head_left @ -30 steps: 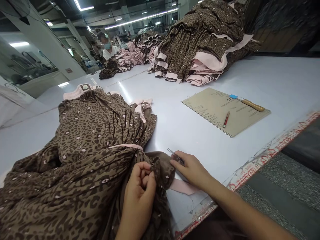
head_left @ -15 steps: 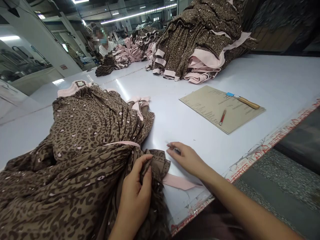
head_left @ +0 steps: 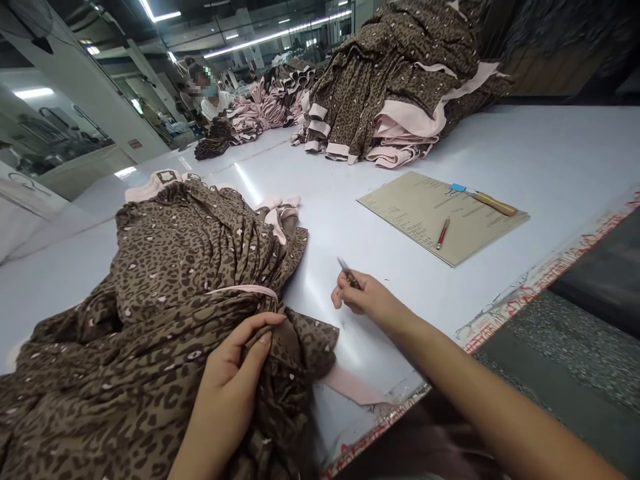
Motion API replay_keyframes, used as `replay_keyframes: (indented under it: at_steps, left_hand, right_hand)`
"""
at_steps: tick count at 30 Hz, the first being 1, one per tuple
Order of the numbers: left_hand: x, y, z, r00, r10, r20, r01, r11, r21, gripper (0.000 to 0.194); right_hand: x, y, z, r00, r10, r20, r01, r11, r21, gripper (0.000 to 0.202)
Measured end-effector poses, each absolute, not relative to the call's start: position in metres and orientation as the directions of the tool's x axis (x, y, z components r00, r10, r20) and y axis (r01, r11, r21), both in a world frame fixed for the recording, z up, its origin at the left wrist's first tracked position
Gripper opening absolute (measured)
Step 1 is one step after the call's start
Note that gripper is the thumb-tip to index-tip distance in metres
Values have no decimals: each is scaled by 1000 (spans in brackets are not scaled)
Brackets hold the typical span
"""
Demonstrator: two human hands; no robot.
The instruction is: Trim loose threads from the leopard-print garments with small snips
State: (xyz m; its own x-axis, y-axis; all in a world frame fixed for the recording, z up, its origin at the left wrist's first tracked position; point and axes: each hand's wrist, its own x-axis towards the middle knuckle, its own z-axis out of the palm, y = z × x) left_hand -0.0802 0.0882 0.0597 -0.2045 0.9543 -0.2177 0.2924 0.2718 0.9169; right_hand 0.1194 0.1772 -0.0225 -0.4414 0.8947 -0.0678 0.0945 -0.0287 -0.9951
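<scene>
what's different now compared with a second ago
The left hand has slid leftward along the leopard-print garment. The right hand has moved forward, farther from the cloth, keeping the small metal tool. Whether the left fingers let go of any cloth is unclear. The red pencil and wooden-handled tool lie as before on the printed card.

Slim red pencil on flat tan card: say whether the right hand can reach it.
Probably yes: nothing stands between the right hand and the slim red pencil, which lies uncovered, though that hand grips a small pointed metal tool.
</scene>
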Motion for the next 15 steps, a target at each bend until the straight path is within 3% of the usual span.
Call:
replay_keyframes:
  at_steps: [2,6,8,12,15]
  left_hand:
    - [-80,89,53,-166,968,-187,372,237,898,30]
    - [-80,88,49,-152,974,-167,450,218,866,31]
    - [-78,86,45,-169,979,-113,516,186,836,30]
    - [-68,80,32,-79,979,188,757,-64,651,28]
    - [-63,76,26,141,963,228,800,-247,547,32]
  right_hand:
    - [119,174,-25,-441,893,-86,96,-48,-994,7]
    - [117,164,-34,-431,892,-136,123,-91,-988,34]
    - [117,160,-37,-488,857,-162,115,-121,-986,29]
    - [116,156,-35,-594,784,-179,8,-217,-976,28]
    - [115,156,-31,-597,774,-211,-82,-321,-944,34]
